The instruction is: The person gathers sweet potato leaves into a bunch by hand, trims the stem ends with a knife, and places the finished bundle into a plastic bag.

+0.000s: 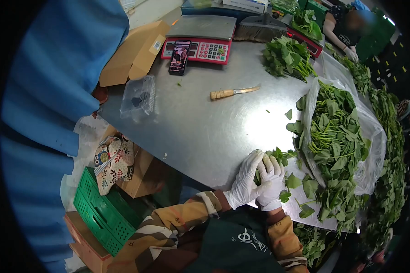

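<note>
At the metal table's near edge, my left hand (245, 183) and my right hand (270, 185), both in white gloves, are pressed close together. Their fingers curl round a small bunch of leafy greens (280, 155), whose leaves stick out past the fingertips and beside the right palm. The stems are mostly hidden by the gloves. Loose leaves (293, 181) lie just right of my hands. Beyond them a large heap of leafy greens (335, 132) rests on an opened clear plastic bag (371, 159).
A wooden-handled knife (222, 94) lies mid-table. Behind it are a red scale (209, 51), a phone (179, 57), a brush (261, 29) and another bunch of greens (287, 58). A clear plastic box (138, 97) is at left, a green crate (100, 216) below. A co-worker's arm (336, 35) reaches in at top right.
</note>
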